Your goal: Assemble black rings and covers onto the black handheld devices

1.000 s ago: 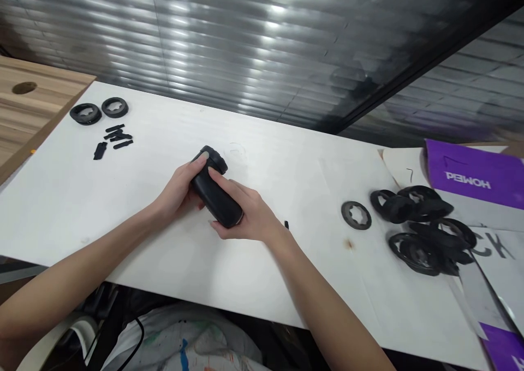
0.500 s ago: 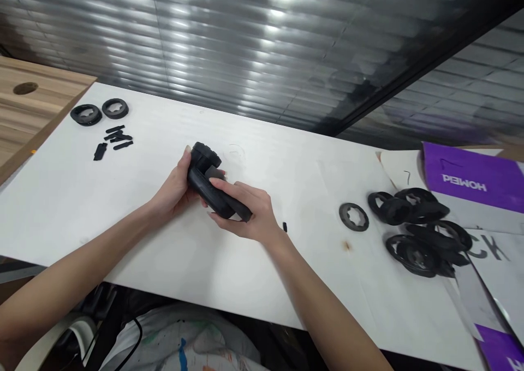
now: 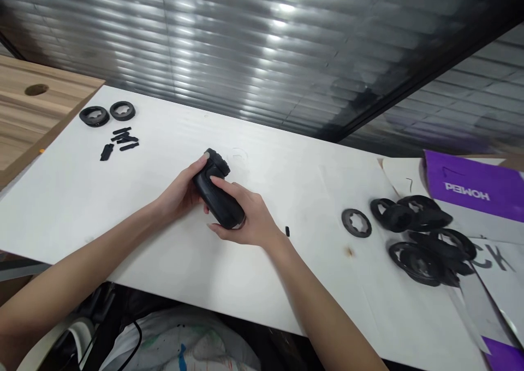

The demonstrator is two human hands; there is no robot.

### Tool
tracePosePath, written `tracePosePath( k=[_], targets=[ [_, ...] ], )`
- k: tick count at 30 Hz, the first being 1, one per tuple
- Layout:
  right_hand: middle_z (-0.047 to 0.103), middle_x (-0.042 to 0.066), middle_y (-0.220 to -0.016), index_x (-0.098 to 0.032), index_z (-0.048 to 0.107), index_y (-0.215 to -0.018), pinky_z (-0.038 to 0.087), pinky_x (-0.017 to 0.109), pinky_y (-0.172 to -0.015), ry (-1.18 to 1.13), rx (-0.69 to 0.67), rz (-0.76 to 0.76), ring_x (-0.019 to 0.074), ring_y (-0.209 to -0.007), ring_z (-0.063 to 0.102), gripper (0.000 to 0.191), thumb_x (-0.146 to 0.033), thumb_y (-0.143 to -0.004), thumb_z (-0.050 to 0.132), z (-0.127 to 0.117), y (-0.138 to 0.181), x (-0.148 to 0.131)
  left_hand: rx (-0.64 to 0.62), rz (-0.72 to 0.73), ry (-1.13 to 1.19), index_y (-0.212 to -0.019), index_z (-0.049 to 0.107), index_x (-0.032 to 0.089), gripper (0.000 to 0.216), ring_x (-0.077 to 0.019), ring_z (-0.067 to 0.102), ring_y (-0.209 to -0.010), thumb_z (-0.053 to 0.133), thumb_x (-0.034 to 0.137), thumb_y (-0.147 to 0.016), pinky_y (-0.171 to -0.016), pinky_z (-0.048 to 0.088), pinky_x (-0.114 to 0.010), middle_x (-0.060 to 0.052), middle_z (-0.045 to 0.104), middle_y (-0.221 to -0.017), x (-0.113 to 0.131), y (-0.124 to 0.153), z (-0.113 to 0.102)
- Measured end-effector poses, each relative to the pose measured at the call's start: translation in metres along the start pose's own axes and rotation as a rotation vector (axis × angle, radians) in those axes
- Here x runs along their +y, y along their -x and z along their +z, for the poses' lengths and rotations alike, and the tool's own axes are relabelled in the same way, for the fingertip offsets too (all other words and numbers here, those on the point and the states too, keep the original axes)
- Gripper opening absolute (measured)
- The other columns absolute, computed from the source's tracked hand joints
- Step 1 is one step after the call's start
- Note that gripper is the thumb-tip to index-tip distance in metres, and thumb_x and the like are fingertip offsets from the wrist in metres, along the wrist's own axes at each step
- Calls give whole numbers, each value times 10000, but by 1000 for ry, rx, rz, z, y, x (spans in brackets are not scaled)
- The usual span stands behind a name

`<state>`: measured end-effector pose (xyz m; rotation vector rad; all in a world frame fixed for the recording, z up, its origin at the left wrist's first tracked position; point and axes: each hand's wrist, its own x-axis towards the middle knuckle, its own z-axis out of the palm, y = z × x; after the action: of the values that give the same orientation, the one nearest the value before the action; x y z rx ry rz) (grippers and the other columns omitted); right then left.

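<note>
Both my hands hold one black cylindrical part (image 3: 216,196) just above the white table (image 3: 172,251), near its middle. My left hand (image 3: 182,191) wraps the far end, thumb on the round cap. My right hand (image 3: 245,218) grips the near end from below, index finger laid along the body. The part lies tilted, its cap end pointing away from me.
Two black rings (image 3: 108,113) and several small black strips (image 3: 120,141) lie at the far left. A single toothed ring (image 3: 356,222) and a heap of black rings (image 3: 421,234) sit at the right, beside purple packaging (image 3: 475,188). A wooden top (image 3: 28,109) adjoins the left.
The part was swung up with its cap end raised and my right fingers spread along it half a second ago; now it lies back low, gripped as it was a second ago.
</note>
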<state>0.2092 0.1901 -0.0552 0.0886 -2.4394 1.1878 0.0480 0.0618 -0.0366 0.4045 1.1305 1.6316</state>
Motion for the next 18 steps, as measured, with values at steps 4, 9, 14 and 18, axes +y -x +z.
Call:
tracePosePath(
  k=[4, 9, 14, 18],
  targets=[
    [794, 31, -1146, -412, 434, -1634, 654, 478, -905, -93, -36, 60, 280, -1021, 790, 804, -360, -930, 818, -3, -1, -4, -3, 22, 21, -1197, 733, 184, 605, -186, 651, -557, 766, 723, -922, -413, 502, -274, -75, 748, -851, 1, 1, 1],
    [744, 71, -1136, -380, 309, -1712, 643, 498, -846, -272, -17, 199, 305, -971, 767, 1067, -616, -855, 901, -5, -1, 1, -41, 45, 86, -1272, 723, 191, 516, -211, 731, -756, 816, 556, -919, -546, 594, -278, -77, 754, -1008, 4, 4, 1],
    [689, 22, -891, -296, 431, -1644, 525, 370, -583, -489, 129, 355, 212, -649, 648, 949, -881, -925, 632, -8, -6, 5, -21, 132, 92, -1301, 665, 217, 570, -259, 758, -864, 882, 401, -807, -658, 665, -352, -79, 728, -1138, 6, 5, -1],
    [627, -36, -708, -244, 603, -1440, 440, 317, -480, -611, 218, 446, 153, -488, 552, 766, -825, -944, 654, -10, -12, 5, -19, 187, 31, -1312, 635, 246, 676, -342, 744, -1126, 933, 271, -706, -838, 695, -443, -99, 723, -1261, 8, 6, -2]
  ],
)
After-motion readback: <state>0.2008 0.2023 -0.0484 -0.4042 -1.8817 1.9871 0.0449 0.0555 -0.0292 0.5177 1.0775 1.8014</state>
